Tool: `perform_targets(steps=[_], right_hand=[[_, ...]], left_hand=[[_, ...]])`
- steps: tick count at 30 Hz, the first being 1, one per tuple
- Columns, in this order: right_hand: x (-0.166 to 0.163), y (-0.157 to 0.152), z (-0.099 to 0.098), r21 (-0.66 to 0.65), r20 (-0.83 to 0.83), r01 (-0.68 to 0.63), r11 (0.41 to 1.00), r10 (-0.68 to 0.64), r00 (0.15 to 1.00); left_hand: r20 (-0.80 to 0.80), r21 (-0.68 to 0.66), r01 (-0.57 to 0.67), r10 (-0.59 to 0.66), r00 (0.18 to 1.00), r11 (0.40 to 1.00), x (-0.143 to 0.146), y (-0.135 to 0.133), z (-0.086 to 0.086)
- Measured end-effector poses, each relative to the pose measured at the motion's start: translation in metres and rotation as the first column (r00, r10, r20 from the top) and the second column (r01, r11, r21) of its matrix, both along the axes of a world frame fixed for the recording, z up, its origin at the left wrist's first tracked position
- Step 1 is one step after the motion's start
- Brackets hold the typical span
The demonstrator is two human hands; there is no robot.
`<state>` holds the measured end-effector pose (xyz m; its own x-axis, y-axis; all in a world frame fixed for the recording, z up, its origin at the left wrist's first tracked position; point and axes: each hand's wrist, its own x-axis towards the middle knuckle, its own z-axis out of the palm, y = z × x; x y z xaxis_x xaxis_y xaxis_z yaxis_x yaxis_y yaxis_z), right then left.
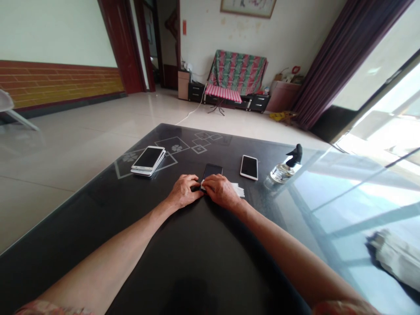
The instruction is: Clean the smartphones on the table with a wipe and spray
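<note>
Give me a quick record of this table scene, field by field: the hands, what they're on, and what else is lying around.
surface: black glass table
left hand: at near end of dark phone
right hand: gripping white wipe
left of hands: stack of white phones
right of hands: white phone, spray bottle
near right edge: grey cloth

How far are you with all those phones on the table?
Done: hard to tell. The white phone and the stack of phones lie untouched, with no sign of which are finished. In hand: the left hand steadies the dark phone while the right hand presses a white cloth at its near end. To do: possibly those other phones.
</note>
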<state>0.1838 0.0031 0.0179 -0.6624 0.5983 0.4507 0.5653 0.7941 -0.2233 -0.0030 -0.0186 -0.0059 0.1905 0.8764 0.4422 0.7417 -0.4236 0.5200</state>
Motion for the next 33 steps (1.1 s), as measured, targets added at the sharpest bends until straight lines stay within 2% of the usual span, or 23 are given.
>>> perform_targets(steps=[4,8,13,23,26,33], right_hand=[[-0.004,0.002,-0.001,-0.017,-0.041,0.019,1.0,-0.02,0.999],[0.014,0.005,-0.003,-0.023,-0.107,0.08,0.997,-0.082,0.991],[0.025,0.006,-0.001,-0.034,-0.074,0.146,0.989,-0.148,0.986],[-0.012,0.009,-0.001,-0.033,-0.061,0.092,0.995,-0.094,0.994],[-0.002,0.011,-0.002,-0.027,-0.067,0.063,0.998,-0.064,0.996],[0.041,0.01,-0.007,-0.016,-0.146,0.086,0.996,-0.088,0.985]], left_hand=[[0.008,0.008,-0.001,0.001,1.0,1.0,0.0,0.0,-0.001],[0.004,0.003,-0.005,0.005,1.0,1.0,0.0,0.0,-0.001],[0.017,-0.008,-0.009,0.009,1.0,1.0,0.0,-0.002,0.0],[0.026,0.024,0.002,-0.003,1.0,1.0,0.0,0.0,-0.004],[0.017,0.015,0.005,-0.006,1.0,1.0,-0.001,-0.001,-0.003],[0.03,0.007,-0.005,0.004,1.0,1.0,0.0,-0.002,-0.001]])
